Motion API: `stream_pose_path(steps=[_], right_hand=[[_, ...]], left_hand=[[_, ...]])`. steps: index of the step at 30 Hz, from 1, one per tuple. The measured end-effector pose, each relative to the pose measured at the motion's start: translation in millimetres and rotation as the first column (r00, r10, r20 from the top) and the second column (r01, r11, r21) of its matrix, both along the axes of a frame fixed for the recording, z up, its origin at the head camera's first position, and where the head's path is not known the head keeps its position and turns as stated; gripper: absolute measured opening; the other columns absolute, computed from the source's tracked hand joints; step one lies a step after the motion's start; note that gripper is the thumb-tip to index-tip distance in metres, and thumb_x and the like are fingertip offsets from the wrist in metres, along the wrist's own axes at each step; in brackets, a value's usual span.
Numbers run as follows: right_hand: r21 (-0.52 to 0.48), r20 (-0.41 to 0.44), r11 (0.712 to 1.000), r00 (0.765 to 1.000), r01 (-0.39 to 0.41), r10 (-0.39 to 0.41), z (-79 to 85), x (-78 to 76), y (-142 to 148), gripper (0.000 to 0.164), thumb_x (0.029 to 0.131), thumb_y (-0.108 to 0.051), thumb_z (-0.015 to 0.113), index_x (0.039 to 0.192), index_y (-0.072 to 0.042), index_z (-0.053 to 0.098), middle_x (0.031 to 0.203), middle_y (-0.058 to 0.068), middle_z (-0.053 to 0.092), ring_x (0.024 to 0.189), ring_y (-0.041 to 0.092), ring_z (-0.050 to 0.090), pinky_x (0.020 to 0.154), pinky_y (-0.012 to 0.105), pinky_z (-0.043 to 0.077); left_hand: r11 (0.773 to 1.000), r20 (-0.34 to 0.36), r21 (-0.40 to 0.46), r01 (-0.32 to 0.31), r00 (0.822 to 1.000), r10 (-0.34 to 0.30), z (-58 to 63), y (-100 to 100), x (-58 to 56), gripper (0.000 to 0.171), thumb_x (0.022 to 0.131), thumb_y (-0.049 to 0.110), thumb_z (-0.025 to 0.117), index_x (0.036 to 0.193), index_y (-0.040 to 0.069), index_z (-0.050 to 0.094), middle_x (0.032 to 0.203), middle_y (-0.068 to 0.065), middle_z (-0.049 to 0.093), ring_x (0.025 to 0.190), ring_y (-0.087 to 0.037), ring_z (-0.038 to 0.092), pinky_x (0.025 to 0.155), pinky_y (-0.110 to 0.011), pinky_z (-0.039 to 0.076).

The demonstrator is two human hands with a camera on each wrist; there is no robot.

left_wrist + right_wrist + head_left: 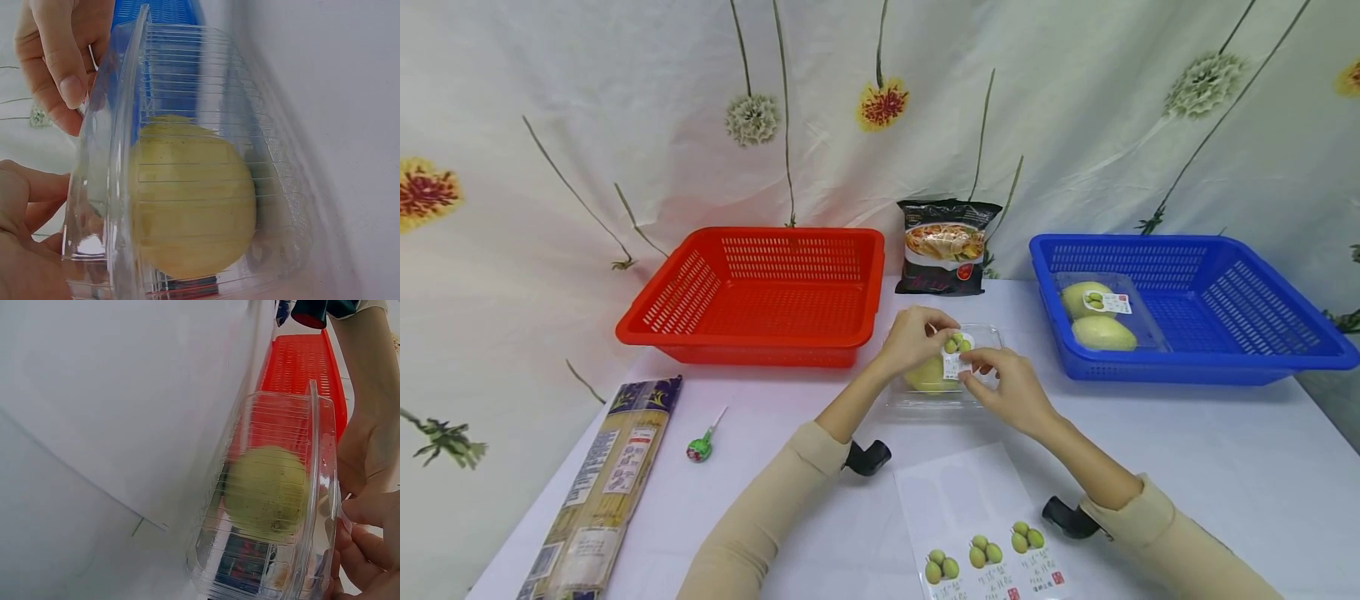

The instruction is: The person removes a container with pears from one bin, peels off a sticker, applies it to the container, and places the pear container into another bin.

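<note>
A clear plastic clamshell box (906, 400) with a pale yellow melon (194, 200) inside rests on the white table. Over its lid is a white sticker (953, 367) printed with green fruit and handwriting. My left hand (915, 340) pinches the sticker's upper left edge between thumb and index finger. From the other side, my right hand (1017, 392) pinches its lower right edge; in the right wrist view those fingertips (344, 531) sit right at the lid. The sheet of stickers (955, 483) lies in front of the box, with three fruit labels along its near side.
A red basket (790, 354) stands at back left. In the blue basket (1187, 362) at back right sits a labelled box of two melons (1103, 333). A black noodle packet (943, 250) leans on the backdrop. Noodle package (598, 492) and lollipop (700, 448) lie left.
</note>
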State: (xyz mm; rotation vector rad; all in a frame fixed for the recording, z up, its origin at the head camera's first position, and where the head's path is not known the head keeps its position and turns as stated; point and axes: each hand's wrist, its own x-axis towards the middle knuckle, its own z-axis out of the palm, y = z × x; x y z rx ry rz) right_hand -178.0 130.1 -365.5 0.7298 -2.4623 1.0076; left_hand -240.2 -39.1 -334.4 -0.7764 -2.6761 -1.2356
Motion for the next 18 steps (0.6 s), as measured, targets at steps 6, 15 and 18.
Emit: stream_pose_path(steps=[6, 15, 18], right_hand=[[0.046, -0.025, 0.999, 1.0, -0.009, 0.01, -0.1, -1.1, -3, 0.016, 0.077, -0.002, 0.071, 0.093, 0.002, 0.071, 0.081, 0.009, 0.068, 0.073, 0.022, 0.057, 0.065, 0.035, 0.046], [0.137, -0.025, 0.99, 0.999, -0.019, 0.022, 0.2, -1.6, -3, 0.007, 0.079, -0.005, 0.071, 0.085, -0.002, 0.073, 0.076, 0.002, 0.062, 0.076, 0.021, 0.057, 0.069, 0.036, 0.047], [0.169, -0.021, 0.985, 0.999, -0.02, 0.024, 1.0, -0.4, -4, 0.007, 0.08, -0.006, 0.071, 0.085, -0.003, 0.074, 0.075, 0.001, 0.06, 0.077, 0.021, 0.056, 0.07, 0.036, 0.046]], left_hand=[[0.999, 0.0, -0.034, -0.017, 1.0, 0.017, -2.5, 0, -0.7, 0.018, 0.084, 0.0, 0.058, 0.092, 0.001, 0.074, 0.083, -0.009, 0.07, 0.068, -0.016, 0.054, 0.061, -0.017, 0.04], [0.995, -0.059, -0.1, -0.018, 0.998, 0.012, -8.2, 3, -0.9, 0.019, 0.082, -0.001, 0.058, 0.092, 0.001, 0.074, 0.079, -0.008, 0.069, 0.068, -0.017, 0.056, 0.061, -0.019, 0.043], [0.994, -0.065, -0.108, -0.025, 0.998, 0.018, -10.9, 4, -0.9, 0.018, 0.081, -0.002, 0.058, 0.092, 0.001, 0.074, 0.078, -0.008, 0.069, 0.069, -0.017, 0.058, 0.062, -0.02, 0.044]])
